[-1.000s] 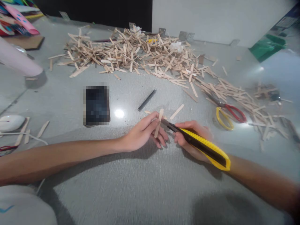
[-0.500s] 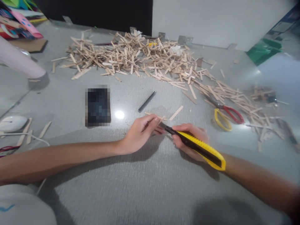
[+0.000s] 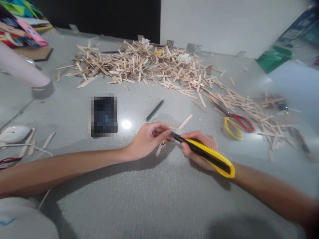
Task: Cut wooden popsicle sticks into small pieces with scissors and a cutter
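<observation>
My right hand (image 3: 199, 146) is wrapped round a yellow and black utility knife (image 3: 209, 156), its blade end pointing up and left. The tip of the knife meets the fingertips of my left hand (image 3: 152, 137), which are pinched together. From under those fingers a wooden craft stick (image 3: 160, 149) juts down towards the tabletop, with a small dark spot near its upper end. My fingers hide the rest of it. Just beyond my hands lie a loose craft stick (image 3: 185, 121) and a dark pen-like rod (image 3: 155, 110).
A large heap of craft sticks (image 3: 139, 66) spreads along the back and right. Scissors (image 3: 234, 124) with red and yellow handles lie right. A blurred-out dark rectangular object (image 3: 104, 116) sits left of centre. A white mouse (image 3: 15, 133) and pink tube (image 3: 25, 66) are at left.
The craft stick at my left fingertips has turned: its end showed above the thumb before, and it now points down below the fingers. The view has shifted slightly.
</observation>
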The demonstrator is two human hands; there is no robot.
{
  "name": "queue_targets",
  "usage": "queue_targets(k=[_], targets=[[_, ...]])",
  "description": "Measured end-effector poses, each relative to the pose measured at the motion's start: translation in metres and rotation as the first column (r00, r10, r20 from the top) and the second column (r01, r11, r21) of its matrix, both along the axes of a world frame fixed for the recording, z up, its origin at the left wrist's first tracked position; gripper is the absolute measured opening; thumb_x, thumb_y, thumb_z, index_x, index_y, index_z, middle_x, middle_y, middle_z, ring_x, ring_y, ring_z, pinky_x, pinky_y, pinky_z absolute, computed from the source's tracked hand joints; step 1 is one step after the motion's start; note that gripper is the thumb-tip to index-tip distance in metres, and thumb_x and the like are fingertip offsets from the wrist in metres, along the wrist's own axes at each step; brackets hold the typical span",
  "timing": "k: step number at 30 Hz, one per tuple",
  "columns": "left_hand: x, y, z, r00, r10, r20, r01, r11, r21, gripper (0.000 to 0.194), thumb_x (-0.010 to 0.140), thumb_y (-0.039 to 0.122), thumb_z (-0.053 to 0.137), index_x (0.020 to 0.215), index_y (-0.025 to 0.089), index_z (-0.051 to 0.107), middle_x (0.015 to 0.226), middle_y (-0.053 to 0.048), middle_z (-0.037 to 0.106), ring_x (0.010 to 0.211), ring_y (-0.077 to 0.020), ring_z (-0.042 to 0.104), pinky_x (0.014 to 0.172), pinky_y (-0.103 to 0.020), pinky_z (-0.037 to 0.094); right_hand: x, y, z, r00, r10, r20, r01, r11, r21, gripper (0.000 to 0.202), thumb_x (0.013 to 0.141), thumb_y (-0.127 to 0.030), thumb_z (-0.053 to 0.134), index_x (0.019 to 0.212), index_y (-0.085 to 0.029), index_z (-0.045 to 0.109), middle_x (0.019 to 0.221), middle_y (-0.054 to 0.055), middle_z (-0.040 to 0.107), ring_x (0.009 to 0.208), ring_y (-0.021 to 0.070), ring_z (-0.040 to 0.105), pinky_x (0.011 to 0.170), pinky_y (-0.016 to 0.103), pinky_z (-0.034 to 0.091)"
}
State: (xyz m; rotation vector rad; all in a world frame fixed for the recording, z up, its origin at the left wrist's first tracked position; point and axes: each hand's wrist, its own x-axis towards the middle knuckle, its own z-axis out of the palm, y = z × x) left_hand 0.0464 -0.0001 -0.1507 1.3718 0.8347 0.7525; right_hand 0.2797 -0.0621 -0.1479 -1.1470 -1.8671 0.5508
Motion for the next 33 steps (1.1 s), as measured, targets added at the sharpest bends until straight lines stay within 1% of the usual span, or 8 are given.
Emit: queue_targets(k=[7, 12, 14, 16, 19, 27, 30, 33], targets=[[-0.005, 0.007, 0.006, 0.988, 0.093, -0.123, -0.080, 0.991, 0.104, 0.017, 0.096, 0.033, 0.082, 0.094, 0.016, 0.086, 0.094, -0.009, 0.083, 0.082, -0.0183, 0.072, 0.068, -0.025, 0.056, 0.000, -0.001, 0.003, 0.998, -0.051, -0.022, 0.050, 0.998, -0.034, 0.010, 0.098, -0.030, 0.076, 0.107, -0.027, 0.074, 0.082, 0.003, 0.082, 0.060, 0.0188, 0.074, 0.054, 0.030, 0.057], [-0.007, 0.011, 0.012, 0.992, 0.057, -0.115, -0.057, 0.998, 0.011, 0.027, 0.102, 0.040, 0.074, 0.102, 0.014, 0.081, 0.077, -0.004, 0.073, 0.053, -0.0112, 0.059, 0.043, -0.021, 0.041, -0.001, -0.001, 0.007, 0.992, -0.117, -0.039, 0.114, 0.992, -0.053, 0.011, 0.098, -0.031, 0.075, 0.105, -0.023, 0.075, 0.079, 0.002, 0.080, 0.060, 0.0165, 0.071, 0.056, 0.028, 0.057], [-0.007, 0.012, 0.013, 0.995, 0.024, -0.094, -0.027, 0.999, -0.028, 0.031, 0.105, 0.043, 0.069, 0.103, 0.013, 0.077, 0.071, -0.001, 0.066, 0.048, -0.0102, 0.056, 0.039, -0.021, 0.041, -0.002, 0.000, 0.007, 0.990, -0.138, -0.043, 0.135, 0.989, -0.065, 0.012, 0.099, -0.032, 0.075, 0.105, -0.022, 0.075, 0.080, 0.002, 0.080, 0.061, 0.0164, 0.072, 0.056, 0.027, 0.056], [-0.006, 0.014, 0.012, 0.998, -0.009, -0.068, 0.006, 0.999, -0.046, 0.030, 0.107, 0.042, 0.066, 0.104, 0.013, 0.075, 0.072, -0.001, 0.064, 0.050, -0.0109, 0.058, 0.041, -0.021, 0.047, -0.002, 0.001, 0.007, 0.988, -0.146, -0.050, 0.143, 0.987, -0.073, 0.012, 0.099, -0.033, 0.075, 0.105, -0.023, 0.074, 0.081, 0.002, 0.081, 0.063, 0.0165, 0.072, 0.057, 0.027, 0.057], [-0.005, 0.016, 0.008, 0.997, -0.067, -0.035, 0.066, 0.997, -0.042, 0.025, 0.108, 0.038, 0.064, 0.110, 0.014, 0.071, 0.082, -0.003, 0.069, 0.057, -0.0117, 0.064, 0.048, -0.022, 0.053, -0.001, 0.002, 0.006, 0.988, -0.140, -0.060, 0.136, 0.988, -0.075, 0.011, 0.099, -0.033, 0.074, 0.104, -0.023, 0.074, 0.080, 0.002, 0.080, 0.063, 0.0168, 0.072, 0.058, 0.027, 0.057], [-0.006, 0.023, -0.002, 0.981, -0.179, -0.071, 0.180, 0.984, 0.009, 0.020, 0.108, 0.036, 0.065, 0.112, 0.017, 0.067, 0.091, -0.006, 0.078, 0.063, -0.0124, 0.069, 0.052, -0.021, 0.053, 0.003, 0.002, 0.007, 0.994, -0.067, -0.085, 0.064, 0.997, -0.046, 0.010, 0.099, -0.033, 0.073, 0.098, -0.024, 0.069, 0.076, 0.001, 0.076, 0.058, 0.0156, 0.065, 0.056, 0.028, 0.052], [-0.006, 0.025, -0.002, 0.970, -0.217, -0.108, 0.217, 0.976, -0.014, 0.019, 0.105, 0.033, 0.070, 0.113, 0.017, 0.068, 0.086, -0.006, 0.079, 0.066, -0.0147, 0.072, 0.053, -0.022, 0.055, 0.002, 0.002, 0.012, 0.996, -0.010, -0.093, 0.003, 0.997, -0.071, 0.011, 0.097, -0.032, 0.077, 0.094, -0.024, 0.069, 0.072, -0.002, 0.074, 0.055, 0.0139, 0.064, 0.054, 0.026, 0.051], [-0.008, 0.028, 0.000, 0.957, -0.253, -0.142, 0.253, 0.967, -0.019, 0.017, 0.105, 0.033, 0.070, 0.106, 0.016, 0.070, 0.075, -0.005, 0.076, 0.060, -0.0144, 0.070, 0.051, -0.021, 0.052, 0.002, 0.001, 0.014, 0.998, 0.063, -0.032, -0.066, 0.993, -0.101, 0.005, 0.099, -0.026, 0.074, 0.094, -0.024, 0.075, 0.075, 0.000, 0.079, 0.058, 0.0145, 0.069, 0.056, 0.026, 0.055]])
